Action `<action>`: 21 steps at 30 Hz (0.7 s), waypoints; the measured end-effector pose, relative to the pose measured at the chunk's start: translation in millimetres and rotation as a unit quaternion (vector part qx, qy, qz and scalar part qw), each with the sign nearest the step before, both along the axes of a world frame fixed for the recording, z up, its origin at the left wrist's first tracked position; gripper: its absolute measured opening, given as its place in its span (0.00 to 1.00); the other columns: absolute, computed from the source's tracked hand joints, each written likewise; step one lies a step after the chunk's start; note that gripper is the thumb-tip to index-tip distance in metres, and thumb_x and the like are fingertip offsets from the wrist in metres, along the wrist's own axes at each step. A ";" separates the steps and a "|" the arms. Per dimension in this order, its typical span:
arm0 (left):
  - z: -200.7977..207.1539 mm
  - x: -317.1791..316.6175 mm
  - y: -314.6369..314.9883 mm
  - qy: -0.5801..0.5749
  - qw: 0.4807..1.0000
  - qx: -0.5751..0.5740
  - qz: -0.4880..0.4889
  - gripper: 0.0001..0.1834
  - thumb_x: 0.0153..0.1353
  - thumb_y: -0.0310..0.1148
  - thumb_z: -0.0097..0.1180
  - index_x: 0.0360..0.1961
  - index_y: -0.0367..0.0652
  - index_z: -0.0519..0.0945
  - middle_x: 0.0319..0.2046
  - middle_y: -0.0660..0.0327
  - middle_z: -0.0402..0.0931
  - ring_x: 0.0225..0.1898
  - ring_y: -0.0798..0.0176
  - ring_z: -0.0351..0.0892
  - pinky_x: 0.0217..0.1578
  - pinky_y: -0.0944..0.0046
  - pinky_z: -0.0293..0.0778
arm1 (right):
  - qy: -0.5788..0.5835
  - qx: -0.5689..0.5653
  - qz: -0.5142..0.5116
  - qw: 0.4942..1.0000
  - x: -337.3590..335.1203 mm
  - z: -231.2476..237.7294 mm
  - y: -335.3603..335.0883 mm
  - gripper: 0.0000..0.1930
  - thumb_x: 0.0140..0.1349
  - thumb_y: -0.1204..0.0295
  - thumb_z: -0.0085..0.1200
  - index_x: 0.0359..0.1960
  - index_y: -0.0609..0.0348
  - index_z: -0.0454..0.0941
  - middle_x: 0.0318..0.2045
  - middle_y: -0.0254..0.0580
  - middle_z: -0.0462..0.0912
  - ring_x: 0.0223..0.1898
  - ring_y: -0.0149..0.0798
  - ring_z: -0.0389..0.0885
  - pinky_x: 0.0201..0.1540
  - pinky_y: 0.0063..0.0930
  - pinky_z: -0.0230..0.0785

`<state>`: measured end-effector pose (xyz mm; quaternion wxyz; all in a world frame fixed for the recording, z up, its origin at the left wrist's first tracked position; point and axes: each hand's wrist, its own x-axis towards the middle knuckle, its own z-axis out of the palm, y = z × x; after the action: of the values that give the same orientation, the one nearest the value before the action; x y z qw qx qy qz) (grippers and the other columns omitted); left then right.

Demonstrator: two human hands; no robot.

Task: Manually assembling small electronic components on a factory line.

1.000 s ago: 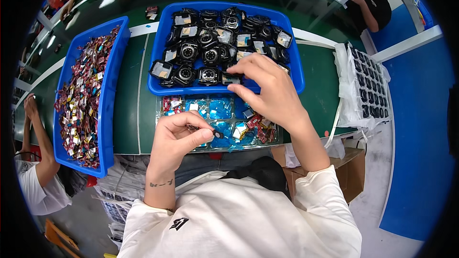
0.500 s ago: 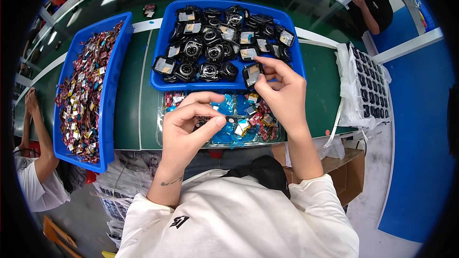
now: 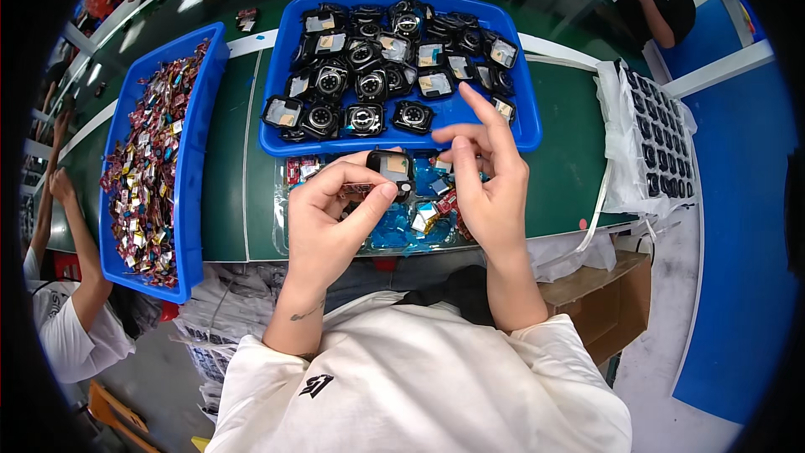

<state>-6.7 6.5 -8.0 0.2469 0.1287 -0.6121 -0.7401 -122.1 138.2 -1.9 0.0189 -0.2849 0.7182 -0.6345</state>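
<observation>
My left hand (image 3: pixel 331 214) is closed on a black smartwatch case (image 3: pixel 391 168), whose open inside shows a grey and tan patch. Thumb and forefinger meet at the case's lower left. A reddish strip shows in the gap between those fingers; whether it is held I cannot tell. To the right, my right hand (image 3: pixel 490 172) has its fingers apart and holds nothing, near the front edge of a blue tray (image 3: pixel 524 75) of watch cases. Below both hands lies a clear plastic tray (image 3: pixel 281 216) with blue film pieces and small red and yellow parts.
On the left stands a long blue bin (image 3: pixel 194 235) heaped with small red parts. A white-wrapped tray (image 3: pixel 616 143) of black pieces is at the right. Beneath the green table (image 3: pixel 226 201) sits a cardboard box (image 3: pixel 620 302). Other people are at the left and far right.
The watch case has gone from my right hand at the blue tray to my left hand, nearer me. My right hand has let go and spread its fingers.
</observation>
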 end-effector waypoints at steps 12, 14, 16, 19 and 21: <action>16.8 7.5 -10.3 -0.065 0.951 -0.288 -0.089 0.06 0.49 0.23 0.64 0.29 0.34 0.80 0.37 0.52 0.81 0.36 0.57 0.80 0.39 0.63 0.73 | -0.210 -0.067 0.328 0.919 9.2 -4.0 1.2 0.14 0.66 0.73 0.49 0.51 0.66 0.76 0.47 0.44 0.74 0.39 0.31 0.79 0.35 0.19 0.77; 15.8 8.3 -9.7 -0.065 0.956 -0.277 -0.071 0.06 0.49 0.23 0.64 0.29 0.35 0.81 0.39 0.52 0.81 0.37 0.58 0.80 0.40 0.62 0.73 | -0.250 -0.075 0.335 0.905 5.3 -5.3 1.2 0.14 0.65 0.75 0.50 0.50 0.67 0.76 0.49 0.46 0.76 0.43 0.34 0.80 0.38 0.23 0.81; 13.6 8.6 -9.9 -0.023 0.958 -0.286 -0.014 0.05 0.48 0.23 0.64 0.28 0.36 0.82 0.42 0.53 0.81 0.41 0.59 0.78 0.43 0.61 0.71 | -0.288 -0.081 0.278 0.913 4.4 -2.5 0.1 0.14 0.64 0.77 0.51 0.50 0.68 0.75 0.48 0.48 0.78 0.43 0.34 0.81 0.38 0.23 0.81; 8.7 4.2 -9.1 -0.027 0.959 -0.277 0.044 0.05 0.48 0.24 0.65 0.28 0.37 0.83 0.47 0.53 0.79 0.46 0.58 0.75 0.47 0.62 0.69 | -0.281 -0.112 0.267 0.915 6.8 -4.2 0.2 0.15 0.63 0.80 0.50 0.52 0.69 0.72 0.48 0.48 0.78 0.44 0.34 0.80 0.41 0.25 0.81; 8.7 2.0 -7.4 -0.018 0.954 -0.287 0.081 0.05 0.48 0.25 0.65 0.28 0.38 0.84 0.49 0.53 0.78 0.49 0.57 0.73 0.49 0.62 0.67 | -0.281 -0.116 0.274 0.912 9.1 -4.4 0.4 0.15 0.63 0.81 0.50 0.52 0.69 0.71 0.49 0.47 0.77 0.45 0.33 0.80 0.43 0.25 0.80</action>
<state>-4.8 -0.9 0.7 0.3218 0.1152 -0.7905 -0.5083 -113.0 138.6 -6.3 0.3597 -0.2807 0.4982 -0.7373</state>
